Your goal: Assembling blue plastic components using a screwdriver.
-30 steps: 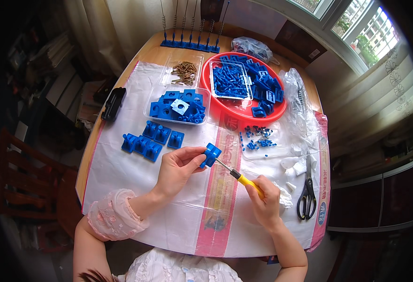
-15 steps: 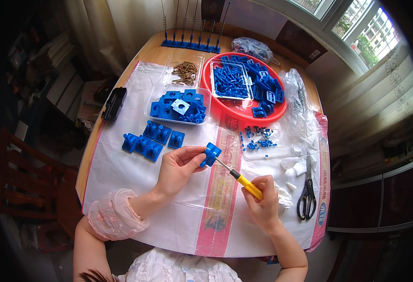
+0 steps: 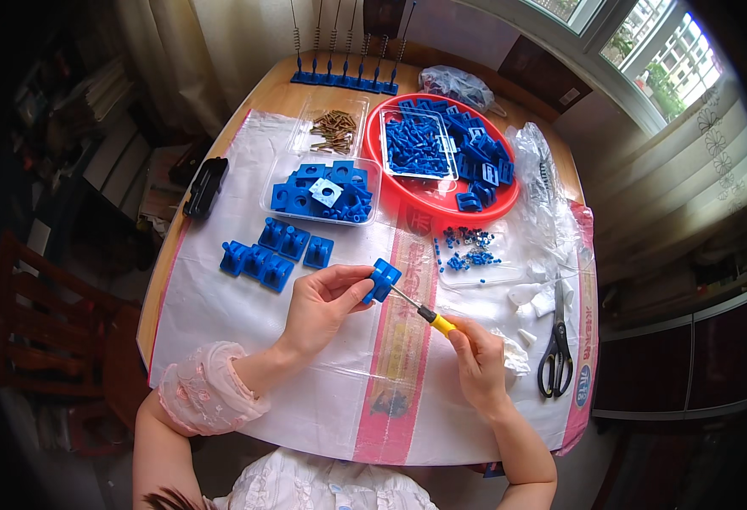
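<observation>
While the L hand pinched a small blue block btwn thumb & fingers, the R hand was wrapped round the yellow handle of a screwdriver, grip closed, thumb along the handle. Shaft pointed up & left, tip at the block's R side; exact seating was too small to tell. Block was held up over the mid. of the white sheet, abt where its pink stripe ran. L of the block, near the L hand, stood a group of blue pieces w/ upright knobs. Beyond them sat a clear tub of flat blue parts, one pale square plate on top, & just behind it a clear tray w/ brass-coloured screws. To the R was a red basin holding blue brackets plus a clear box full of sm. blue pegs. Nearer, a scatter of tiny blue, dark & metallic bits. Black-handled scissors lay R of the R hand; a black object was at the table's L edge, & a row of spring-topped rods stood at the back.
</observation>
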{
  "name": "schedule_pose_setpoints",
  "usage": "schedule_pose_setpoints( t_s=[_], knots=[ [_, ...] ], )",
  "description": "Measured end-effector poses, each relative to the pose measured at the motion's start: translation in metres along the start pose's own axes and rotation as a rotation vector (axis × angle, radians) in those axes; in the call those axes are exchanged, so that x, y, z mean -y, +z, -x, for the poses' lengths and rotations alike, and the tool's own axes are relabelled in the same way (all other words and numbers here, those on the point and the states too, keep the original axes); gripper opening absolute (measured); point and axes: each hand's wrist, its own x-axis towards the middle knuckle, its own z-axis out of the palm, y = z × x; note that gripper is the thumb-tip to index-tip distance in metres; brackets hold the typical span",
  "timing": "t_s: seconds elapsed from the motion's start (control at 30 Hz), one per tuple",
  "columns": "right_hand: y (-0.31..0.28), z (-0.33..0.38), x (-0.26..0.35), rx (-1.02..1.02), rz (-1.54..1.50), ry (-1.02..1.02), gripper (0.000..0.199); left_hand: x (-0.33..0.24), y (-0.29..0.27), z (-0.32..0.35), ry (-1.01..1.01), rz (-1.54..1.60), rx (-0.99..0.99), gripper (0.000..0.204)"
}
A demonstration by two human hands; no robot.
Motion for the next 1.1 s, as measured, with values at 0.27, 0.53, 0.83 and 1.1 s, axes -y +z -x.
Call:
schedule_pose_setpoints(
  t_s=[0.27,0.53,0.83,1.1],
  knots=[
    [0.004,0.004,0.001,-0.035,-0.068,-0.039,0.032,0.000,0.000,-0.001,-0.003,0.019,-0.013,0.021],
    [-0.003,0.001,-0.001,-0.022,0.052,-0.069,0.014,0.001,0.000,0.000,0.011,0.012,0.000,0.021],
    [-0.001,0.002,0.004,-0.035,-0.052,-0.003,0.022,0.001,0.000,0.000,0.028,-0.018,0.006,0.021],
    [0.009,0.003,-0.010,-0.135,-0.086,-0.107,0.030,0.001,0.001,-0.002,0.016,0.016,-0.007,0.019]
  ],
)
